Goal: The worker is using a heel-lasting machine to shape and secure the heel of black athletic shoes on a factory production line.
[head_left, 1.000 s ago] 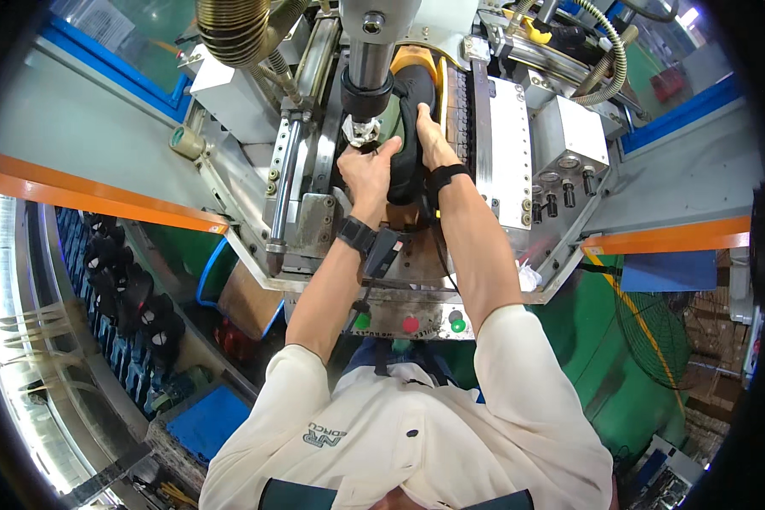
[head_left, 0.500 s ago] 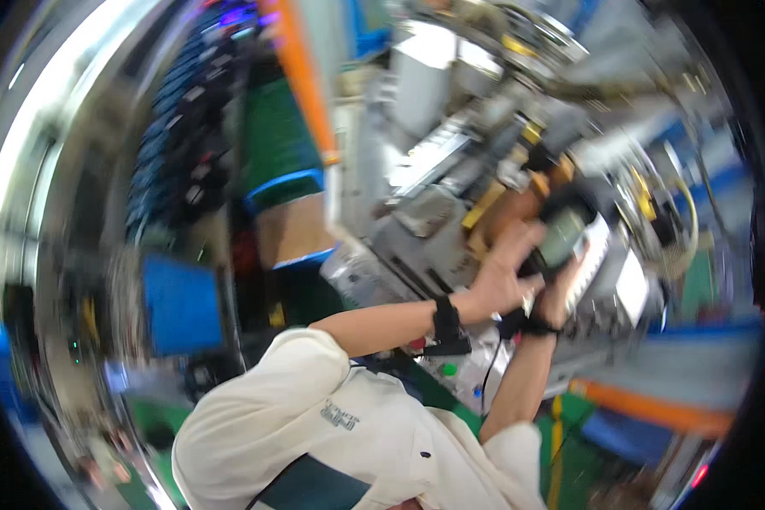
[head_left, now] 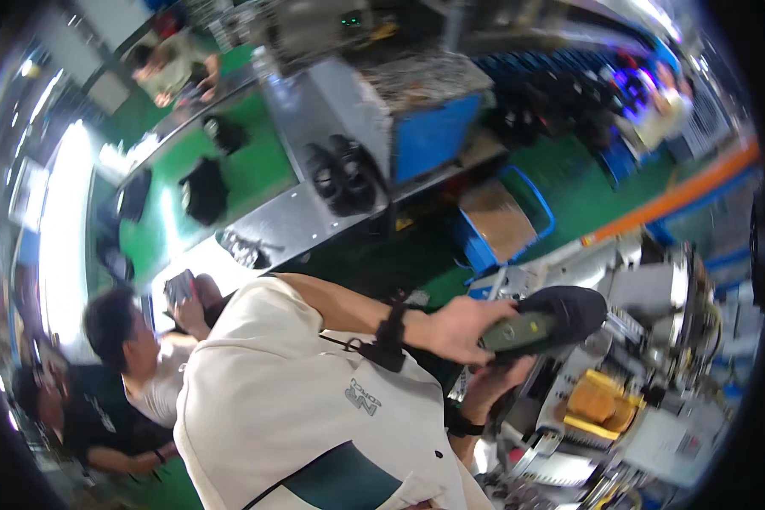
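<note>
A black shoe (head_left: 569, 310) with an olive-green part near my fingers is held in front of me, to the right of my chest. My left hand (head_left: 461, 330) grips its near end from above, fingers bent over the green part. Beneath it, my right hand (head_left: 500, 380) closes on the shoe's underside, and its fingers are partly hidden. Both wrists carry black bands. To the right is a machine (head_left: 561, 416) with orange-brown pads in a yellow frame (head_left: 602, 404).
A pair of black shoes (head_left: 342, 174) stands on the metal edge of a green-topped conveyor table (head_left: 255, 144). A blue-framed cart (head_left: 497, 225) with a brown board is beyond my left arm. Co-workers (head_left: 127, 331) are at the left; an orange rail (head_left: 671, 191) crosses the right.
My view has swung left, away from the machine toward the conveyor table. Both hands have brought the shoe away from the machine's pads and closer to my body.
</note>
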The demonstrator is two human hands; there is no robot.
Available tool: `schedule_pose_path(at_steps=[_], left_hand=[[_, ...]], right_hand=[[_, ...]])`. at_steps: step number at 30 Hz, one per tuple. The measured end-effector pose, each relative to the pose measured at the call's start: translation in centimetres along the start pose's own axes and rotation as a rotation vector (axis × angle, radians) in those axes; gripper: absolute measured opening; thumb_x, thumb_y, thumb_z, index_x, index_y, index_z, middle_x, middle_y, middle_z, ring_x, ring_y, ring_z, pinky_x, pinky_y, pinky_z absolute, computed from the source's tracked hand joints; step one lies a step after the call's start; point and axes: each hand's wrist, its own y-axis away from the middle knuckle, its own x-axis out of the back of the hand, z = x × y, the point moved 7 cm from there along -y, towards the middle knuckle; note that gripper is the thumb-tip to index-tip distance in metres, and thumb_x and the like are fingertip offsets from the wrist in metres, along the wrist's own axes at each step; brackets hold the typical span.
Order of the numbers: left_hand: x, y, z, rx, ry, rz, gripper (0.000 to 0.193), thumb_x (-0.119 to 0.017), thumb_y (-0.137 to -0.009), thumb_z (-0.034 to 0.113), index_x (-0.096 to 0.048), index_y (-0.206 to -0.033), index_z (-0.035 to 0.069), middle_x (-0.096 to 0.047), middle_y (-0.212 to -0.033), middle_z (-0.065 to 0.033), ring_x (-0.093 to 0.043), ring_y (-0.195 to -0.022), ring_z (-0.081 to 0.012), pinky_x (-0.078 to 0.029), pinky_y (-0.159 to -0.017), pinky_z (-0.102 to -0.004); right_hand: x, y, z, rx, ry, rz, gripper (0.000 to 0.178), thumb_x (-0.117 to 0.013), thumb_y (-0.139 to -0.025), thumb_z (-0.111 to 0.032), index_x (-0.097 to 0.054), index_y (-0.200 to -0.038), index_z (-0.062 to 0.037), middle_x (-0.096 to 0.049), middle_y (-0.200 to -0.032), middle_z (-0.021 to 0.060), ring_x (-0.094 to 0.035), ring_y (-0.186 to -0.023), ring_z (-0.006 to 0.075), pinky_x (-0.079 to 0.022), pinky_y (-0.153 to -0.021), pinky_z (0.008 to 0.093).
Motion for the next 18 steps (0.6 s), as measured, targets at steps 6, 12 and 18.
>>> schedule_pose_path(at_steps=[6,12,18], left_hand=[[19.9,14.3,-6.3,0.514,0.549,0.633,0.061,-0.080,-0.076,0.008,-0.057,-0.131,-0.001,-0.068,-0.116,-0.0119,-0.069,-0.101,-0.0207,-0.057,-0.090,-0.0346],[29.7,27.5,-12.1,0.347,0.980,1.422,0.044,-0.075,-0.079,0.001,-0.062,-0.121,-0.003,-0.071,-0.106,-0.0126,-0.071,-0.091,-0.0209,-0.059,-0.086,-0.0349],[43.7,38.8,-27.2,0.517,0.575,1.739,0.038,-0.081,-0.076,0.010,-0.064,-0.108,-0.003,-0.067,-0.087,-0.0064,-0.066,-0.076,-0.0163,-0.055,-0.069,-0.0297]], right_hand=[[-23.1,2.2,-0.1,-0.060,0.237,-0.741,0.086,-0.073,-0.092,-0.030,-0.029,-0.157,0.0052,-0.042,-0.155,0.0170,-0.046,-0.137,0.0239,-0.038,-0.111,0.0337],[-42.0,-0.7,-1.6,0.365,0.476,-1.342,0.079,-0.082,-0.084,-0.036,-0.050,-0.147,0.0002,-0.062,-0.138,0.0203,-0.064,-0.123,0.0316,-0.052,-0.100,0.0416],[-62.0,-15.5,-6.9,0.620,0.597,-1.086,0.055,-0.078,-0.083,-0.015,-0.063,-0.134,-0.0015,-0.070,-0.123,0.0155,-0.068,-0.112,0.0259,-0.054,-0.096,0.0389]])
